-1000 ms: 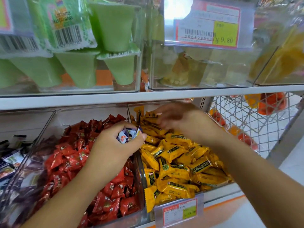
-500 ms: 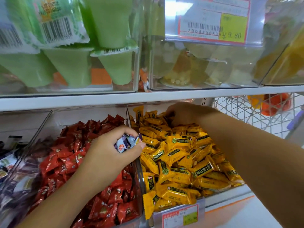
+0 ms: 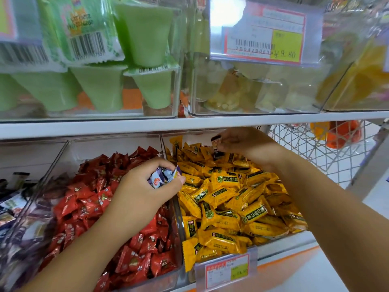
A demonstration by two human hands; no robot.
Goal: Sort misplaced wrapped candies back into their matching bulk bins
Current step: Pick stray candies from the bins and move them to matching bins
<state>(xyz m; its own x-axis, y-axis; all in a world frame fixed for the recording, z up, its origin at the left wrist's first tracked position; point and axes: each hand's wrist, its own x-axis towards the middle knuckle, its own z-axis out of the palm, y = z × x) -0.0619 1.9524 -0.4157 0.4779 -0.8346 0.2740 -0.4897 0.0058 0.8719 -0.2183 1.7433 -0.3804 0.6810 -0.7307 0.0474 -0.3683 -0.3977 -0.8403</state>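
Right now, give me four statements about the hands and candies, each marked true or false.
1. The right hand pinches a dark candy above the yellow candies. True.
2. The left hand is empty. False: it holds blue-and-white candies.
3. The red candies lie left of the yellow candies. True.
4. The wire basket stands left of the red candies. False: it stands right of the yellow candies.
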